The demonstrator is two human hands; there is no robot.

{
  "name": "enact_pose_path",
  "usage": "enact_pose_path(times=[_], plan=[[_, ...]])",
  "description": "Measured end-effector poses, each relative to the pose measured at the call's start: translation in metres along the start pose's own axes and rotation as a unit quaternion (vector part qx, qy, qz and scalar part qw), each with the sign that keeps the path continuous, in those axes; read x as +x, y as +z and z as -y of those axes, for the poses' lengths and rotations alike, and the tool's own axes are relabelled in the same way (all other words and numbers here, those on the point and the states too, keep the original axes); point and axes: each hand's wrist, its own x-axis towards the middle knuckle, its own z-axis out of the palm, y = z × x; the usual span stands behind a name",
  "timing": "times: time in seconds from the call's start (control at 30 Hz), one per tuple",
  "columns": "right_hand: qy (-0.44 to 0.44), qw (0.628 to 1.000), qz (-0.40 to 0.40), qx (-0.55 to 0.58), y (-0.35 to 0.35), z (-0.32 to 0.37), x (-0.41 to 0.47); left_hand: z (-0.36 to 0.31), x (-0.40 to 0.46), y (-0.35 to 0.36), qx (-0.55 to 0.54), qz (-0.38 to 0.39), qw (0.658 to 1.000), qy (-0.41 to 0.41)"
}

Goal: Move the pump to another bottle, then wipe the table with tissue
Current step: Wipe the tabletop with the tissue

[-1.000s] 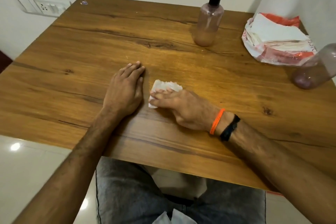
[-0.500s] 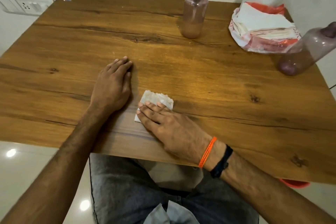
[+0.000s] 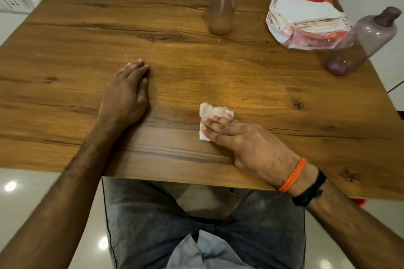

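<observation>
1. Wood-grain brown counter [image 3: 196, 67], white wall behind, glossy pale tile floor below.
2. Crumpled white tissue [image 3: 215, 112] lies flat on the counter, near the front edge, right of centre. Long axis unclear: partly covered.
3. Right hand [image 3: 247, 144] presses the tissue with straight fingers laid flat, pointing left and slightly away. No curl round it, so grip apart.
4. Left hand [image 3: 125, 94] rests palm-down on the counter, fingers straight and together, pointing away. Holds nothing; well apart from the tissue.
5. Translucent pink bottle with black pump [image 3: 223, 6] stands upright at the far edge, axis vertical; pump head cropped out of view.
6. Second translucent pink bottle without a pump [image 3: 360, 43] stands at the right edge, looks tilted top-right; could be lens distortion.
7. Red-and-white plastic pack of white tissues [image 3: 306, 22] sits between the bottles, just beside the second.
</observation>
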Motion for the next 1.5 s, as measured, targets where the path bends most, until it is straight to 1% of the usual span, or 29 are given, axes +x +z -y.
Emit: enact_pose_path(times=[0.07, 0.1, 0.2, 0.27, 0.33, 0.4, 0.47, 0.53, 0.67, 0.8, 0.87, 0.9, 1.0, 1.13, 1.23, 1.37, 1.43, 1.5], plan=[[0.013, 0.999, -0.030, 0.015, -0.002, -0.002, -0.007, 0.000, 0.000, 0.000, -0.002, -0.002, 1.000, 0.002], [0.025, 0.997, -0.058, 0.036, -0.003, -0.001, -0.008, 0.000, 0.000, 0.000, -0.003, -0.002, 1.000, 0.003], [0.089, 0.975, -0.169, 0.114, -0.002, 0.001, -0.012, 0.000, 0.000, 0.000, -0.002, -0.002, 1.000, 0.006], [0.134, 0.967, -0.183, 0.113, 0.000, 0.002, -0.014, 0.000, 0.000, -0.001, -0.002, -0.003, 1.000, 0.007], [0.181, 0.959, -0.197, 0.090, 0.006, 0.009, -0.015, 0.000, 0.000, 0.000, -0.004, -0.003, 1.000, 0.011], [0.231, 0.934, -0.257, 0.091, 0.012, 0.019, -0.013, 0.000, 0.000, 0.000, -0.005, -0.005, 1.000, 0.013], [0.262, 0.907, -0.314, 0.094, 0.017, 0.025, -0.005, 0.001, 0.000, 0.000, -0.004, -0.006, 1.000, 0.012], [0.279, 0.897, -0.332, 0.091, 0.018, 0.025, 0.003, 0.001, 0.000, 0.000, -0.003, -0.005, 1.000, 0.013], [0.291, 0.894, -0.325, 0.100, 0.014, 0.017, 0.014, -0.001, 0.000, -0.001, -0.010, -0.005, 1.000, 0.012], [0.265, 0.898, -0.335, 0.106, 0.005, 0.005, 0.014, -0.001, -0.001, -0.001, -0.017, -0.005, 1.000, 0.010], [0.251, 0.897, -0.351, 0.096, -0.003, -0.006, 0.012, -0.001, -0.001, -0.001, -0.016, -0.008, 1.000, 0.007], [0.252, 0.899, -0.347, 0.086, -0.007, -0.011, 0.010, -0.002, -0.001, -0.001, -0.015, -0.011, 1.000, 0.006], [0.269, 0.916, -0.291, 0.055, -0.012, -0.022, 0.007, -0.002, -0.001, 0.000, -0.014, -0.013, 1.000, 0.007], [0.269, 0.947, -0.174, 0.000, 0.000, -0.009, 0.008, -0.001, -0.002, -0.001, -0.021, -0.010, 1.000, 0.005], [0.237, 0.962, -0.132, -0.006, 0.013, 0.007, 0.011, -0.001, -0.002, -0.001, -0.018, -0.008, 1.000, 0.008], [0.157, 0.982, -0.098, 0.025, 0.024, 0.039, 0.021, 0.000, -0.002, -0.001, -0.015, -0.006, 1.000, 0.010], [0.105, 0.988, -0.110, 0.042, 0.027, 0.052, 0.027, 0.000, -0.002, 0.000, -0.014, -0.006, 1.000, 0.005], [0.085, 0.976, -0.153, 0.129, 0.024, 0.054, 0.030, 0.000, -0.002, -0.001, -0.013, -0.007, 1.000, 0.000]])
